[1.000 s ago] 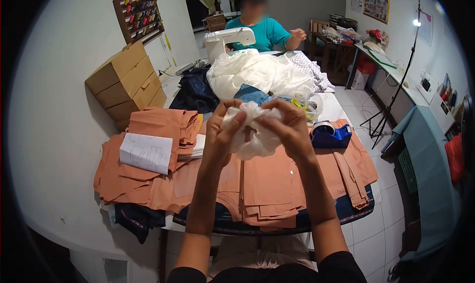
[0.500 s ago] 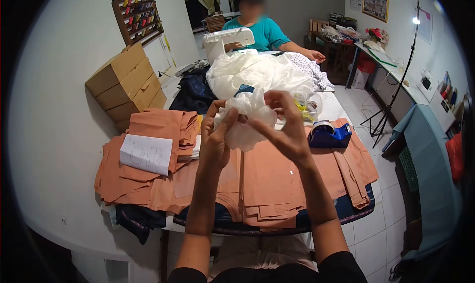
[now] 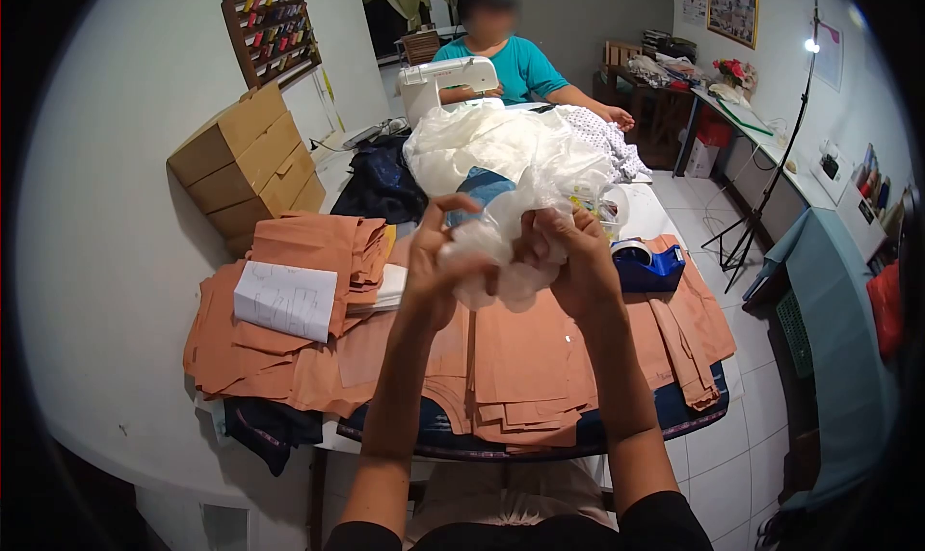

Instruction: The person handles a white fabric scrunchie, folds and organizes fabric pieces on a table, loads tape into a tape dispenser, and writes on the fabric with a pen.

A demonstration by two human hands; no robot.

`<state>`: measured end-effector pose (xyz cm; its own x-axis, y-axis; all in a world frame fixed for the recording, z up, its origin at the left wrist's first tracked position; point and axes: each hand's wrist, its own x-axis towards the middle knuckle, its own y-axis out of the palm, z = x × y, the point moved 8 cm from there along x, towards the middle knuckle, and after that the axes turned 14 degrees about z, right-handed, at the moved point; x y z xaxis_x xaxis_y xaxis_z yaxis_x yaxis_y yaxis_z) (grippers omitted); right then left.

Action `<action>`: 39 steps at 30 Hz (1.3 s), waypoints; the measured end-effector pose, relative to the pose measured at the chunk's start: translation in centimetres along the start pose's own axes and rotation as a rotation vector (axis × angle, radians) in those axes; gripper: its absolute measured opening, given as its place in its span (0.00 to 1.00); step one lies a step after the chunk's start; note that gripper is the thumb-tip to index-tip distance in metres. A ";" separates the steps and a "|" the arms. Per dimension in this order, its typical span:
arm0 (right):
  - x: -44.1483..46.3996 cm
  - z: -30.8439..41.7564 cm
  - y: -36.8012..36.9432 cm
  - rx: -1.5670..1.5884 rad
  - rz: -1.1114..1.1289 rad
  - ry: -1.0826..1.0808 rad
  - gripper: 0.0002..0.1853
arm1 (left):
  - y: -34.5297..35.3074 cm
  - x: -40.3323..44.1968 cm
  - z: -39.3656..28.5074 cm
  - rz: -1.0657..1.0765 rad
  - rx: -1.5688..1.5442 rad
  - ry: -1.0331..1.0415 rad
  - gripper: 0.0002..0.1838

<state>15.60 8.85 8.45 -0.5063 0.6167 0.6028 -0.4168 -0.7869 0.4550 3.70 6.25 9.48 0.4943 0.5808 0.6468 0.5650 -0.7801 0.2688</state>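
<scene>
A ruffled piece of sheer white fabric [image 3: 506,228] is up in the air between my hands, above the table. My right hand [image 3: 583,262] pinches its right side, fingers closed on the cloth. At its left side is my left hand [image 3: 434,262], with fingers spread and slightly blurred against the ruffles. Below lie stacks of cut orange fabric [image 3: 520,358]. A folded blue cloth [image 3: 482,187] shows just behind the white piece.
A blue tape dispenser [image 3: 650,267] stands right of my hands, near a clear container [image 3: 613,209]. Paper with sketches [image 3: 286,299] rests on the left stack. White fabric [image 3: 501,142] is heaped before a sewing machine [image 3: 448,79], where another person [image 3: 520,69] sits.
The white piece has turned and shifted right. My right hand now grips its right side, while my left hand has loosened its hold. The other person's arm came down toward the table.
</scene>
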 end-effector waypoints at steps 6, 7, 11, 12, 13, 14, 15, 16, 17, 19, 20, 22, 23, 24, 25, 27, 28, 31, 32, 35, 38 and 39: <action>-0.1 0.3 0.7 -0.469 -0.294 -0.014 0.12 | -1.5 -0.8 0.5 -0.160 0.608 -0.137 0.13; 0.1 1.1 1.1 -0.597 -0.325 -0.111 0.12 | -1.7 -0.8 0.3 -0.165 0.609 -0.135 0.13; -0.1 3.1 2.7 -1.042 -0.372 -0.312 0.11 | -3.4 -1.1 -1.5 -0.420 0.354 0.070 0.12; -0.1 3.2 3.3 -1.234 -0.361 -0.311 0.10 | -3.2 -1.1 -1.4 -0.459 0.315 0.059 0.13; -0.1 3.2 3.8 -1.427 -0.347 -0.308 0.10 | -2.9 -1.1 -1.4 -0.498 0.275 0.047 0.14; -0.2 3.2 3.7 -1.426 -0.351 -0.309 0.10 | -2.9 -1.3 -1.2 -0.536 0.234 0.034 0.15; -0.1 2.4 2.8 -1.195 -0.290 -0.241 0.10 | -2.9 -1.4 -1.1 -0.534 0.233 0.031 0.15; 0.0 1.5 2.1 -0.964 -0.229 -0.174 0.10 | -2.6 -1.3 -1.0 -0.458 0.263 0.010 0.17; 0.1 0.5 1.6 -0.733 -0.169 -0.108 0.10 | -2.4 -1.2 -0.9 -0.383 0.291 -0.010 0.18; 0.0 1.1 1.2 -0.531 -0.188 -0.083 0.10 | -2.9 -1.4 -0.7 -0.310 0.315 -0.030 0.19; 0.0 1.3 0.9 -0.329 -0.203 -0.062 0.10 | -3.7 -1.3 -0.6 -0.242 0.163 0.017 0.19; -0.1 0.9 0.7 -0.125 -0.221 -0.043 0.09 | -2.9 -0.1 -1.4 -0.104 -0.142 0.109 0.18; 0.0 0.5 0.7 -0.105 -0.246 -0.036 0.10 | -2.3 0.0 -1.4 -0.103 -0.143 0.107 0.18; 0.1 0.0 0.7 -0.085 -0.270 -0.028 0.10 | -1.8 -0.2 -1.1 -0.129 -0.050 0.051 0.16; 0.1 -0.3 0.5 -0.063 -0.293 -0.018 0.10 | -1.1 -0.3 -1.0 -0.156 0.044 -0.004 0.15; -0.1 -0.4 0.5 -0.223 -0.273 -0.011 0.11 | -0.8 -0.4 -0.9 -0.185 0.139 -0.062 0.14; -0.2 -0.2 0.7 -0.386 -0.251 -0.005 0.12 | -0.9 -0.5 -0.3 -0.147 0.243 -0.147 0.14; -0.1 0.8 1.7 -0.665 -0.246 -0.084 0.16 | -1.3 -0.7 1.2 -0.072 0.445 -0.319 0.14; 0.0 1.6 2.6 -0.779 -0.260 -0.170 0.19 | -1.9 -0.7 0.6 -0.138 0.419 -0.232 0.14; -0.3 2.8 3.7 -1.077 -0.291 -0.290 0.25 | -3.0 -0.9 -0.7 -0.271 0.370 -0.052 0.12; -0.6 3.4 4.7 -1.449 -0.335 -0.364 0.31 | -3.3 -1.2 -1.5 -0.402 0.231 0.109 0.13; -0.3 3.0 5.0 -1.487 -0.290 -0.352 0.29 | -3.2 -1.1 -1.3 -0.401 0.231 0.109 0.13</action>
<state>15.99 4.65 12.50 -0.1711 0.5351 0.8273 -0.9201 0.2134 -0.3283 0.48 7.83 8.83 0.1415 0.7883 0.5988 0.8356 -0.4195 0.3548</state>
